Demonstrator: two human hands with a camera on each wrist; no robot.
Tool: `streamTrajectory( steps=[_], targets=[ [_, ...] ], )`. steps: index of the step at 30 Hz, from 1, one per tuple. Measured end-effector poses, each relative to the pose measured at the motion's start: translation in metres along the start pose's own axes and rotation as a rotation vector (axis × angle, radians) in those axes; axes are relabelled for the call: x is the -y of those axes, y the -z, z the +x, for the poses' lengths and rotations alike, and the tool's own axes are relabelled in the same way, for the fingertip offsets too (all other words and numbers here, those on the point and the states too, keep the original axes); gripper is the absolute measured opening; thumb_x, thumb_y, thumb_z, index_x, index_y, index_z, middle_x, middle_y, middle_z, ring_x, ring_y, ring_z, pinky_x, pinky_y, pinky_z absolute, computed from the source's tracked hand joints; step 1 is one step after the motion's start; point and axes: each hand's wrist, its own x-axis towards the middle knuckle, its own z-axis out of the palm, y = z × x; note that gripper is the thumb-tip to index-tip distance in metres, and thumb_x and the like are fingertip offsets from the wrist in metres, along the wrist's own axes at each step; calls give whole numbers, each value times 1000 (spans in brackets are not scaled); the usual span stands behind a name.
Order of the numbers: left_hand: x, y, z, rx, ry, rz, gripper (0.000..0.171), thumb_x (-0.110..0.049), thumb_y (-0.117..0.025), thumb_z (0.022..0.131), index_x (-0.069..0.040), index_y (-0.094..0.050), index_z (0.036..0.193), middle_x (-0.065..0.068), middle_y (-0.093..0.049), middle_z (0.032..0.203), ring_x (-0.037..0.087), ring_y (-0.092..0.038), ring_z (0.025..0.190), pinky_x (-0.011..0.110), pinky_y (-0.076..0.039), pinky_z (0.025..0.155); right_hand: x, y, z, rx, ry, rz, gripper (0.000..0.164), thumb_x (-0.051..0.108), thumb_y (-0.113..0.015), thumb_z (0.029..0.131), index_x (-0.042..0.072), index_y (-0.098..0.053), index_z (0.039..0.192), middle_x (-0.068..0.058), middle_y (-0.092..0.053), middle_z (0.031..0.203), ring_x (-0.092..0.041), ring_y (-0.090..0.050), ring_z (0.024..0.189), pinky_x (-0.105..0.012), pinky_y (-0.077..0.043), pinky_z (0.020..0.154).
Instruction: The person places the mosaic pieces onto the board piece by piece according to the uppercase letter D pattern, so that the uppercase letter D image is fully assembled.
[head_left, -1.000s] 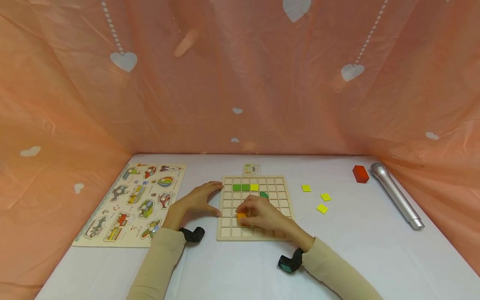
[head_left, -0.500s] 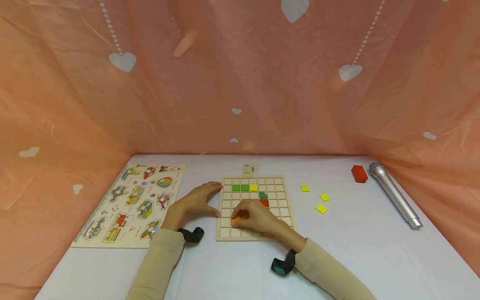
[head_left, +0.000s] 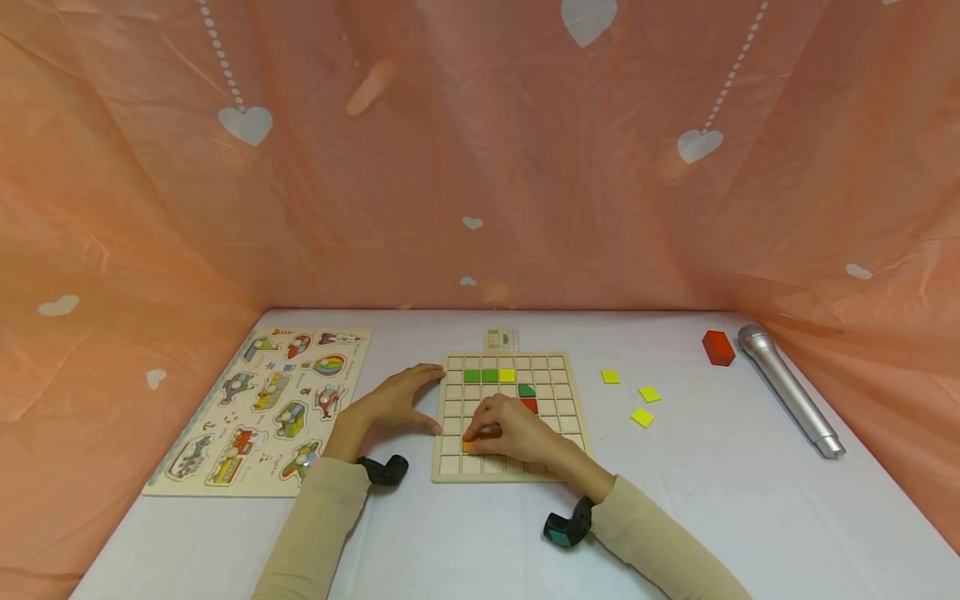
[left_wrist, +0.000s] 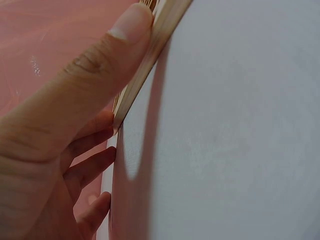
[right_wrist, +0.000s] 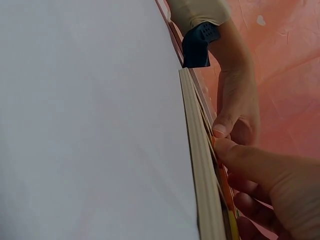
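A wooden grid board (head_left: pixel 495 478) lies in front of me on the white table. My left hand (head_left: pixel 386 407) touches its left side with spread fingers; in the left wrist view the thumb (left_wrist: pixel 95 70) rests against the board's edge. My right hand (head_left: pixel 516 429) reaches over the grid from the right and pinches an orange square tile (head_left: pixel 466 447) in a lower left cell. Most of that tile is hidden by the fingers. Two green square tiles (head_left: pixel 481 376) and a yellow one (head_left: pixel 507 376) sit in an upper row. A green rounded tile (head_left: pixel 527 390) and a red tile (head_left: pixel 529 406) lie lower right of them.
Three yellow tiles (head_left: pixel 642 417) lie right of the board. Farther right are a red hexagonal block (head_left: pixel 718 348) and a silver microphone (head_left: pixel 791 392). A small pattern card (head_left: pixel 501 338) lies behind the board. At left is a picture puzzle board (head_left: pixel 258 408).
My right hand has moved slightly left and down with the orange tile, which now sits low in a grid cell. The red tile has come into view. My left hand stays in place.
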Motion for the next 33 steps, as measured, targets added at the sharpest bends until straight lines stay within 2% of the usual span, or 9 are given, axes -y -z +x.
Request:
streamTrajectory(
  steps=[4,7,11,14,19,22,26,28,33],
  targets=[
    [1,0,0,-1,-1,6,92,-41,-81,67,-2,-39,140,15,-37,145,33,-31,135,48,-27,111,0,2,1,13,-7,4,14,26,-74,80,19,-74,92,12,-59,92,-5,-49,89,-18,-46,73],
    [1,-1,0,-3,-2,11,92,-41,-81,67,-2,-40,139,16,-37,145,33,-32,134,48,-27,111,-3,9,1,-18,25,32,18,23,-73,81,15,-73,97,7,-62,93,-8,-52,85,-19,-47,70],
    [1,-1,1,-5,-6,20,91,-40,-81,67,-2,-40,139,16,-38,144,33,-33,133,47,-28,111,-16,28,-3,-122,59,88,19,14,-71,83,7,-70,100,-2,-65,93,-13,-56,78,-23,-51,65],
    [0,-1,1,-3,-5,28,92,-41,-81,67,-1,-40,139,16,-38,144,33,-33,133,46,-28,111,-33,48,-12,-219,44,104,18,7,-70,82,3,-69,100,-6,-65,95,-16,-58,78,-27,-54,66],
    [0,-1,2,1,4,24,93,-41,-82,66,-2,-40,139,15,-37,145,32,-32,134,47,-28,111,-68,80,-37,-377,-115,97,24,0,-68,82,-1,-66,106,-13,-64,104,-27,-60,92,-37,-54,81],
    [0,-1,2,5,14,16,94,-42,-82,66,-3,-40,140,14,-36,146,32,-31,135,46,-27,111,-80,96,-54,-413,-206,97,29,-4,-65,83,-6,-61,112,-19,-60,111,-34,-57,100,-45,-50,90],
    [1,-1,2,3,18,15,94,-43,-82,66,-3,-39,140,14,-36,146,32,-31,135,46,-27,111,-98,109,-72,-392,-268,91,34,-9,-62,83,-10,-57,116,-24,-55,116,-38,-53,107,-49,-44,96],
    [1,-1,2,3,16,13,95,-44,-82,65,-4,-39,140,14,-36,146,32,-31,135,46,-27,111,-111,111,-79,-375,-312,79,36,-8,-62,83,-8,-57,118,-23,-55,118,-37,-53,109,-48,-43,97],
    [2,-2,3,5,21,5,95,-44,-81,66,-4,-39,140,13,-36,146,32,-30,135,46,-27,112,-118,114,-89,-306,-424,55,35,1,-64,86,-4,-58,120,-21,-55,121,-37,-50,114,-51,-39,102]
  ],
)
